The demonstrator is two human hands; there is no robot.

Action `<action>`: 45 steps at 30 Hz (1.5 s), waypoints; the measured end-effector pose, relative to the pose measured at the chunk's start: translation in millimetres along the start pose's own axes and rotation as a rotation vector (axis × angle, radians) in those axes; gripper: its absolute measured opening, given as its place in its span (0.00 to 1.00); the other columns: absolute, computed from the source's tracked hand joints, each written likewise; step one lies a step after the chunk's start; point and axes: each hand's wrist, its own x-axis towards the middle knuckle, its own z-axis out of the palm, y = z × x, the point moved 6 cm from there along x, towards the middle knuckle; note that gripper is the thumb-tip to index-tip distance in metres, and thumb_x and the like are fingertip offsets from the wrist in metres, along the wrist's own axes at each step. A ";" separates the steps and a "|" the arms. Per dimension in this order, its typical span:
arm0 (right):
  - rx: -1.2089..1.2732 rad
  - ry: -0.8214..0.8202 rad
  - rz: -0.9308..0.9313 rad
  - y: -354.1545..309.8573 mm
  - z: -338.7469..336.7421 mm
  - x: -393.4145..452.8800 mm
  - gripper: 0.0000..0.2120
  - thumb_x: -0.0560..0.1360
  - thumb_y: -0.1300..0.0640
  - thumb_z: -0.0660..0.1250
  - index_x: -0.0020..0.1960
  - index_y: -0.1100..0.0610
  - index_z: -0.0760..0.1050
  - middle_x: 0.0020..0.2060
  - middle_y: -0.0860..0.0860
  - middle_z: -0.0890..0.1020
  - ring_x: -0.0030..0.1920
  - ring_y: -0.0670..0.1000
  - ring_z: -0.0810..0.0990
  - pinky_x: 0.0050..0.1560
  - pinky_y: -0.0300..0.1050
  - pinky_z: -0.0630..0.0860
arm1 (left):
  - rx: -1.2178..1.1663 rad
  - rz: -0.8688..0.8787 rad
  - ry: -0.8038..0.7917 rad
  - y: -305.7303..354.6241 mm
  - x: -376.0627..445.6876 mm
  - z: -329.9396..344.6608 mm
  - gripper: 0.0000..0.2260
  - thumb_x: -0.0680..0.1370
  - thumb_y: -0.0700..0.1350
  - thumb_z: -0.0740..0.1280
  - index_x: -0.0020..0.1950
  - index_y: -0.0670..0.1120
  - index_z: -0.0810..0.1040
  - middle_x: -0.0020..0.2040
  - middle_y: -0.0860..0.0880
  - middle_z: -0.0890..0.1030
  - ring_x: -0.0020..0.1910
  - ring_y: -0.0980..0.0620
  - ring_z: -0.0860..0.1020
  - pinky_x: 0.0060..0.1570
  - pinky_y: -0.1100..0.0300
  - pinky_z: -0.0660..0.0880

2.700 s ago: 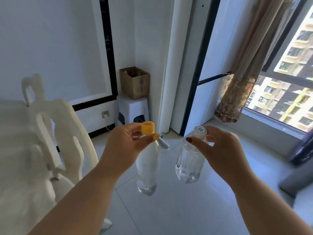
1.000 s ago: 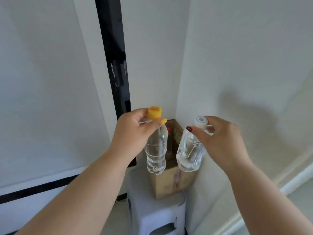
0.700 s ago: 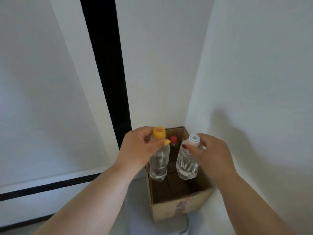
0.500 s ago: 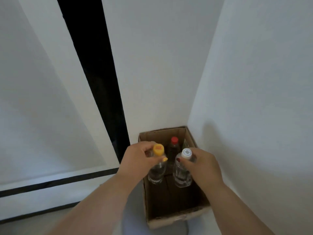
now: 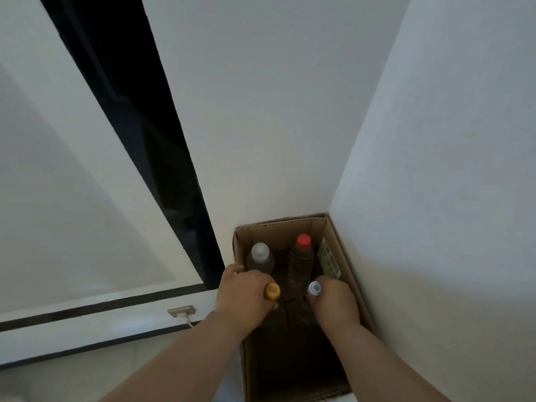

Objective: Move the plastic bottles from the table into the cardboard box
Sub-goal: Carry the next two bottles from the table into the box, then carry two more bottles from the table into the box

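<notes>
Head camera looks steeply down, close above box [image 5: 342, 256].

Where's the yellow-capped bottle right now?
In the head view, the yellow-capped bottle is inside the cardboard box, left side, held by the left hand, beside the white-capped bottle.

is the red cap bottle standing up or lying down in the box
Upright. The red-capped bottle stands at the back of the cardboard box, cap pointing up, its body dropping straight below it.
</notes>
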 end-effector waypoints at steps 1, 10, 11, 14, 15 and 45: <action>-0.012 -0.003 0.006 1.2 2.5 1.8 0.07 0.75 0.58 0.65 0.46 0.60 0.79 0.45 0.58 0.85 0.47 0.60 0.82 0.38 0.42 0.68 | 0.029 0.001 -0.003 -1.6 1.0 3.2 0.07 0.73 0.54 0.69 0.50 0.56 0.81 0.49 0.57 0.84 0.56 0.56 0.78 0.73 0.55 0.52; -0.194 -0.089 0.021 6.5 21.3 3.9 0.07 0.78 0.60 0.63 0.54 0.60 0.77 0.53 0.56 0.84 0.53 0.58 0.83 0.45 0.44 0.75 | 0.124 -0.042 -0.010 -3.0 5.2 12.7 0.06 0.74 0.50 0.66 0.50 0.55 0.79 0.48 0.55 0.83 0.55 0.53 0.79 0.74 0.54 0.43; -0.208 -0.096 0.022 7.1 22.4 3.5 0.07 0.78 0.60 0.63 0.54 0.60 0.77 0.53 0.56 0.84 0.54 0.57 0.82 0.46 0.44 0.76 | 0.119 -0.048 -0.021 -2.4 5.8 13.4 0.07 0.74 0.49 0.66 0.51 0.55 0.79 0.49 0.55 0.82 0.56 0.52 0.78 0.74 0.54 0.44; -0.236 -0.098 0.019 6.5 24.3 3.4 0.07 0.79 0.61 0.62 0.55 0.59 0.77 0.54 0.56 0.83 0.55 0.57 0.82 0.48 0.45 0.77 | 0.128 -0.038 -0.042 -2.8 6.0 13.9 0.08 0.74 0.49 0.66 0.53 0.54 0.78 0.51 0.54 0.81 0.58 0.51 0.78 0.74 0.53 0.45; -0.244 -0.097 0.016 5.7 24.1 3.4 0.08 0.79 0.61 0.62 0.55 0.59 0.76 0.55 0.56 0.83 0.55 0.57 0.82 0.48 0.45 0.77 | 0.137 -0.031 -0.043 -3.7 5.4 13.8 0.08 0.74 0.50 0.66 0.53 0.54 0.78 0.52 0.54 0.81 0.58 0.50 0.77 0.75 0.52 0.45; 1.322 -0.043 -0.483 -107.3 -157.5 -213.8 0.45 0.53 0.35 0.81 0.67 0.39 0.72 0.70 0.46 0.75 0.69 0.52 0.75 0.70 0.57 0.69 | -1.443 0.131 0.185 -2.4 -157.2 -179.5 0.24 0.73 0.46 0.68 0.69 0.57 0.72 0.70 0.56 0.77 0.71 0.55 0.74 0.75 0.48 0.63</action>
